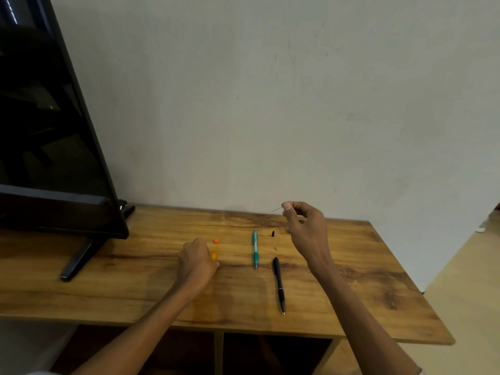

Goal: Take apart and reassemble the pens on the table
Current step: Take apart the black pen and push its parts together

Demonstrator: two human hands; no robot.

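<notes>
My right hand is raised above the far side of the wooden table and pinches a thin lead or refill rod between thumb and forefinger. My left hand rests on the table with curled fingers over an orange pen barrel; the grip itself is hidden. A small orange cap lies just beyond it. A teal pen lies whole in the middle. To its right lie a black pen body, a small black cap and a tiny grey piece.
A black monitor on a slanted foot fills the left side of the table. A pale wall rises right behind the table's far edge. Open shelf compartments show below the front edge.
</notes>
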